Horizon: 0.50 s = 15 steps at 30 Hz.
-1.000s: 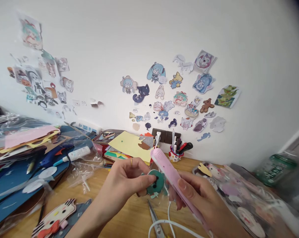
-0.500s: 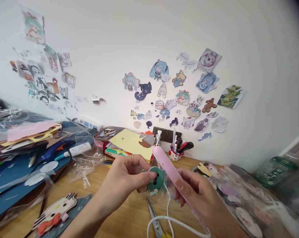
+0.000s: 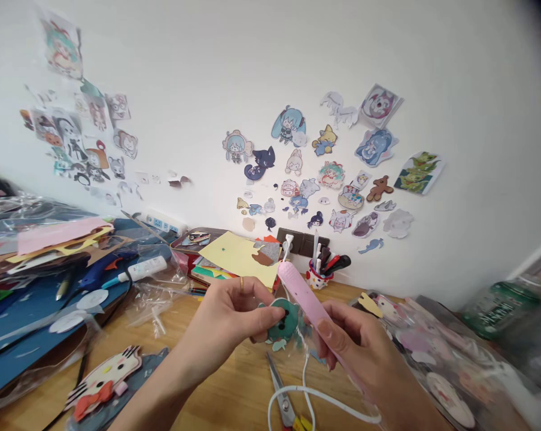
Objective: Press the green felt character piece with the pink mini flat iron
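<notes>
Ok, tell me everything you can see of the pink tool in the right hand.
The pink tool is long and slim, plastic-looking, with a rounded, bumpy top and dark specks along its side. The right hand holds it slantwise above the table, top leaning left. Its lower end is partly hidden; a white cord curves close by.

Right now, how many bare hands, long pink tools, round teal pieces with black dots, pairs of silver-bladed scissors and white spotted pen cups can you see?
Bare hands (left hand, right hand): 2
Pink tool: 1
Teal piece: 1
Scissors: 1
Spotted cup: 1
Total: 6
</notes>
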Available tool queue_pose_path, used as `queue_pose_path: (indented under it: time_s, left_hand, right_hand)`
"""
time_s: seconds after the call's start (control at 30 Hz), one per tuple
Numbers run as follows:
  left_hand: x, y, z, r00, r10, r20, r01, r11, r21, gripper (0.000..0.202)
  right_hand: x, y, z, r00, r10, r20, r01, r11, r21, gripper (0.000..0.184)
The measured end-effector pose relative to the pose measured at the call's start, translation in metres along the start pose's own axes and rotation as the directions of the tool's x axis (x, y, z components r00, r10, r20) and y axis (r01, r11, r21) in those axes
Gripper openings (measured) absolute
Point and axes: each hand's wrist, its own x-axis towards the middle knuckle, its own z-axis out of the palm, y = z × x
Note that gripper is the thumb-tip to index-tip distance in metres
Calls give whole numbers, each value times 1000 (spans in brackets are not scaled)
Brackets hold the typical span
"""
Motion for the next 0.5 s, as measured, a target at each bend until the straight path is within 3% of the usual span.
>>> queue_pose_path:
  time_s: [0.5]
  left_hand:
    - [-1,1,0,1000,3,17,-3,1000,-3,17]
  right_hand:
    - [2,0,-5,996,1,89,-9,996,85,31]
